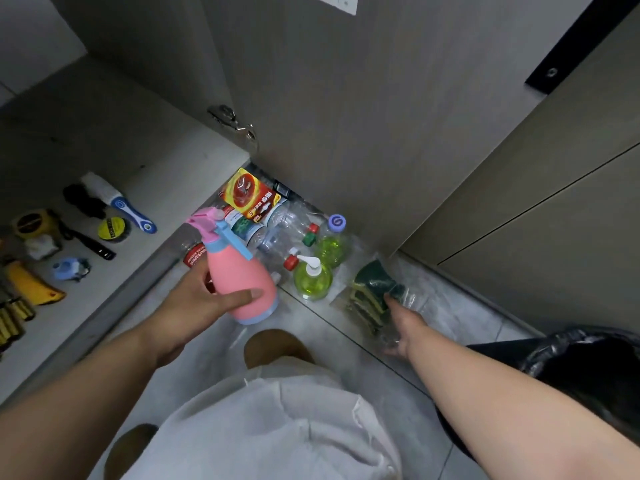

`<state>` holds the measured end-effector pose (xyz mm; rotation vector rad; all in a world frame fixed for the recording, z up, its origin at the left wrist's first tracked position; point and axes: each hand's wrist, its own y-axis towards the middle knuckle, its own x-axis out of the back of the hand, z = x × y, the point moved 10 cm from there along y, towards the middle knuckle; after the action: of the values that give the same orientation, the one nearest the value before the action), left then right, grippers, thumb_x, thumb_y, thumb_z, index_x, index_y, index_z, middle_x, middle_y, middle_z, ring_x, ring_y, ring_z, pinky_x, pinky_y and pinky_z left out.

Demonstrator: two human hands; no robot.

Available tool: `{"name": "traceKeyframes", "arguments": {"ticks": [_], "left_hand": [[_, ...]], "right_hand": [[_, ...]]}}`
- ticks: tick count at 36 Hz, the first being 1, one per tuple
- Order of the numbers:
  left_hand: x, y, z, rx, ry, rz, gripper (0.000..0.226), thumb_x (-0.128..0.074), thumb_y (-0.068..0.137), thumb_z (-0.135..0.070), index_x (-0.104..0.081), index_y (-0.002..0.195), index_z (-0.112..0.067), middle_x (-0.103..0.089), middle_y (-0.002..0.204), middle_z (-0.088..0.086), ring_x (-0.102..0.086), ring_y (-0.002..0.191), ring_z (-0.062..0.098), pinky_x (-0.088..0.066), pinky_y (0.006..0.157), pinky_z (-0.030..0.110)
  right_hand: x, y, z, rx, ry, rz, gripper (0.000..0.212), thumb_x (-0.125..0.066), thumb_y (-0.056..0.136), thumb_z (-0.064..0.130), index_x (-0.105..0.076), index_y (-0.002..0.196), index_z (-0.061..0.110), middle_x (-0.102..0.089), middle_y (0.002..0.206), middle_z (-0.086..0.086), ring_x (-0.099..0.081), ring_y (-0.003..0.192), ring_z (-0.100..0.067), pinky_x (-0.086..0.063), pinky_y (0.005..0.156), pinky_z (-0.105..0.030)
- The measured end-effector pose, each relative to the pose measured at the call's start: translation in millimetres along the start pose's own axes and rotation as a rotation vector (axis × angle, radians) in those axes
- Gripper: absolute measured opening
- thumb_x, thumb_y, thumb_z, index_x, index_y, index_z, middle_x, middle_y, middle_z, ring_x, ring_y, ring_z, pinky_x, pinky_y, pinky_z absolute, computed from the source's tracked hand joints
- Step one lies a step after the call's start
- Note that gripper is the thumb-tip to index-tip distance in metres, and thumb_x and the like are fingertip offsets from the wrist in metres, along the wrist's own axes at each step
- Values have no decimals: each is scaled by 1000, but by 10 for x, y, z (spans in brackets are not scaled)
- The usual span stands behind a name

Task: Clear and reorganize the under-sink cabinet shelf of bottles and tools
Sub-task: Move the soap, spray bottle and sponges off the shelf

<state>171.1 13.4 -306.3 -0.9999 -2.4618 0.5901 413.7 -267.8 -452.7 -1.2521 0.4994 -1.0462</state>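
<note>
Head view, the only one. Looks like the clearing step, judging by the bottles grouped on the floor (467,306) in front of the cabinet door (346,116) and the tools left on the shelf (166,161) at far left, among them a brush (117,202) and a yellow tape roll (110,228). Grips the pink spray bottle (239,282) in the left hand (194,299), with thumb laid across the front of the body and fingers wrapped behind. Holds it low over the tiles, just left of the green pump bottle (313,278); cannot tell whether the base touches down. Runs its long axis from the base, near and right, up to the trigger head, far and left. Leans well off upright, with the pink nozzle aimed left toward the shelf and the blue trigger hanging to the right. Reaches with the right hand (403,323) to the sponge pack (372,289) lying on the tiles at right, apparently with fingertips curled into the clear wrap, though partly hidden by the plastic. Probably calls next for standing the sprayer among the floor group: tipping the base down first, finding a free gap, and keeping clear of the pump bottle and the loose clear bottles (284,230) beyond, likely easy to topple.
</note>
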Motion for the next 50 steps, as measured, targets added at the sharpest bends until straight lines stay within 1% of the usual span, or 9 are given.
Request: {"name": "traceKeyframes", "arguments": {"ticks": [6,13,17,21,25,29,33,40,50], "left_hand": [[-37,-19,65,2,-9,-21,80,-89,65,-39,-50,135,-42,-67,121,-18,-66,109,7,-57,89,29],[-14,-20,157,20,-7,-58,74,-88,71,-33,-50,135,-38,-66,123,-14,-63,110,8,-53,78,17],[-35,-24,169,13,18,-54,75,-88,71,-35,-49,135,-37,-64,125,-13,-61,113,10,-54,87,25],[-77,-10,138,-14,82,-46,77,-88,73,-31,-48,138,-35,-63,128,-11,-60,115,11,-54,95,32],[-131,-34,11,-66,133,-58,80,-89,72,-31,-46,140,-35,-62,128,-12,-60,111,6,-50,80,15],[-261,-92,-127,-104,201,-23,75,-86,71,-44,-46,134,-42,-58,126,-17,-58,111,10,-55,87,21],[-325,-178,-273,-184,249,-6,55,-84,71,-49,-48,111,-59,-55,112,-36,-57,101,-7,-47,76,6],[39,-253,-180,-154,304,-95,64,-84,74,-45,-42,123,-51,-53,115,-29,-55,100,0,-43,73,9],[957,-313,608,88,149,-431,81,-88,73,-22,-47,143,-25,-55,137,2,-55,122,26,-50,104,47]], "right_hand": [[-199,55,236,119,216,33,62,-77,84,38,-50,134,12,-67,121,-12,-69,90,-26,-55,50,-31],[-311,164,371,198,204,52,84,-80,77,42,-38,145,13,-60,133,-17,-65,108,-30,-57,87,-45],[93,-3,394,248,-116,-324,107,-74,69,66,-25,148,14,-39,149,-16,-45,132,-39,-41,109,-48],[265,-601,700,597,-435,-647,68,-73,76,52,-42,123,14,-45,133,-15,-44,125,-36,-40,101,-52],[-480,-1092,849,835,-436,-69,30,-74,85,21,-57,109,14,-61,95,-4,-60,92,-25,-50,73,-28],[-1378,-1858,660,933,-749,581,67,-84,79,30,-47,135,32,-56,120,3,-60,92,-6,-49,72,-10],[-1687,-2281,777,1053,-704,652,66,-84,78,32,-48,133,36,-54,133,4,-56,119,-11,-52,97,-29],[-2061,-2417,893,1193,-751,560,36,-73,87,36,-62,121,27,-64,117,2,-63,106,-13,-56,92,-44],[-2832,-2565,652,1003,-818,814,33,-69,89,44,-60,120,37,-63,113,9,-68,101,-12,-60,85,-35]]}}
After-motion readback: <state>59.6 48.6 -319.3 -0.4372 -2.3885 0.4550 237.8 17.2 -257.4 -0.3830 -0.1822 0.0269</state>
